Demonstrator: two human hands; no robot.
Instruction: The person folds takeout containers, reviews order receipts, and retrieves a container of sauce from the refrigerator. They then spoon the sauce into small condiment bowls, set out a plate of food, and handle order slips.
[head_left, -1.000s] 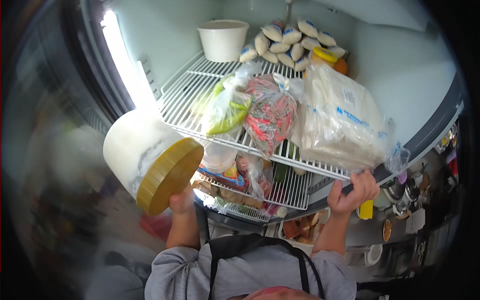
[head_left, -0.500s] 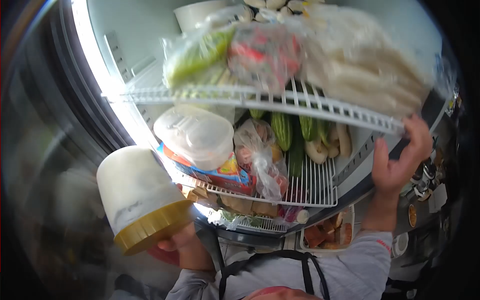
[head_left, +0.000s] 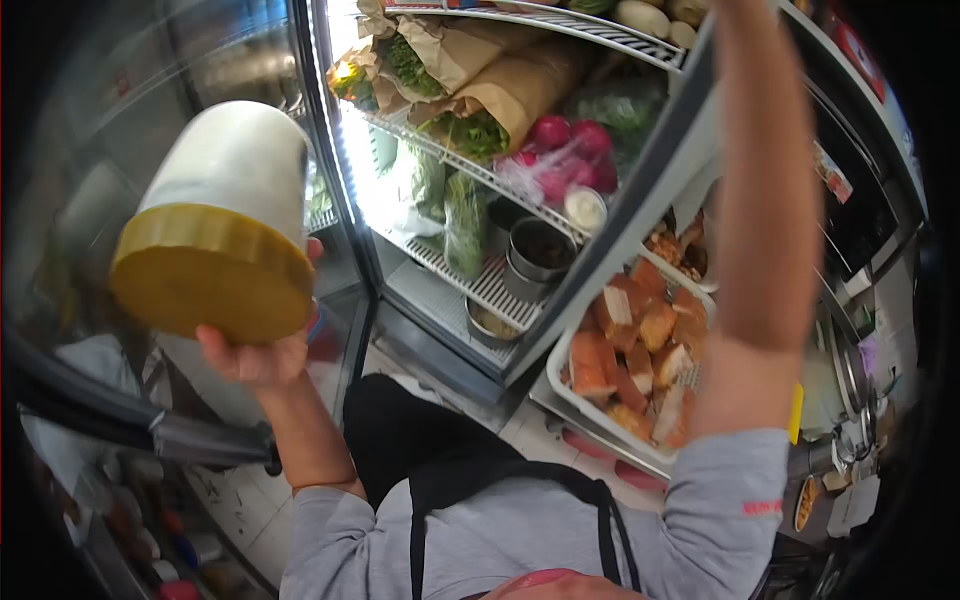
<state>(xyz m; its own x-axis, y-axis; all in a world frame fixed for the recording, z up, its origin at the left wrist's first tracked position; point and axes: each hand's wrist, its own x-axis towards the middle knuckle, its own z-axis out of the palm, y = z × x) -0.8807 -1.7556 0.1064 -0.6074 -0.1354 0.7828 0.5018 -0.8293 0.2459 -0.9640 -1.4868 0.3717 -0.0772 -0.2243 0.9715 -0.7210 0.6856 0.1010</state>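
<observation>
My left hand [head_left: 262,358] is closed around a white plastic jar [head_left: 235,155] with a wide yellow-brown lid [head_left: 212,272]. The lid end points toward me and the bottom of the view, and my fingers show at its lower edge and side. The jar is held at the left, in front of the open glass fridge door. My right forearm [head_left: 765,210] is stretched upward, blurred, past the fridge's right side. The right hand itself lies beyond the top edge, so its fingers are hidden.
Fridge shelves hold paper-wrapped greens [head_left: 520,90], bagged radishes [head_left: 570,150], bagged vegetables [head_left: 465,225] and metal containers [head_left: 540,250]. A white tray of orange-brown chunks [head_left: 640,350] stands right of the fridge. A door handle [head_left: 215,437] is below the jar.
The view has shifted down to the lower shelves. My right hand, earlier at the upper shelf's right corner, has left the frame. My left hand still holds the jar, now more lid-toward-camera.
</observation>
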